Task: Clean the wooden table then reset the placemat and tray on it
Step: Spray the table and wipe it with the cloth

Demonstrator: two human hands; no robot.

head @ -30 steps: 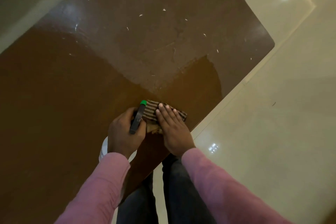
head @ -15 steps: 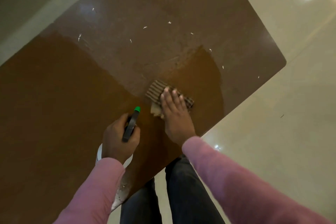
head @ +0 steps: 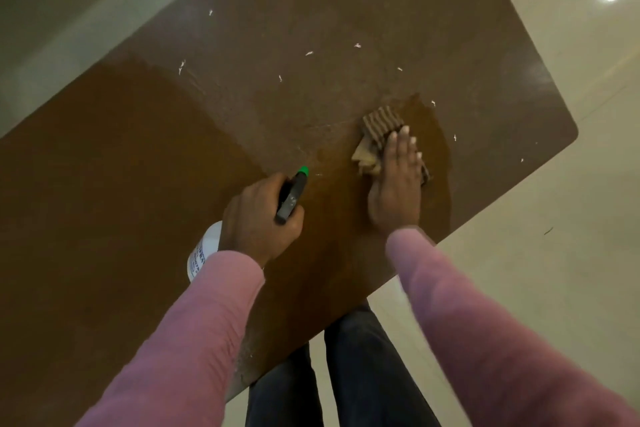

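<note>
Cloth (head: 381, 123) on table (head: 138, 166) (bottle (head: 204, 250) leftward)

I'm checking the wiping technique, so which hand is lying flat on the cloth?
The right hand, fingers straight, pressing the striped cloth onto the wooden table. The left hand is curled round the green-tipped spray bottle instead.

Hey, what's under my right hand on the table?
A folded brown striped cloth, pressed flat on the glossy brown wooden table by the right hand. Its striped end shows past the fingertips, a pale fold at the left; the middle is covered.
</note>
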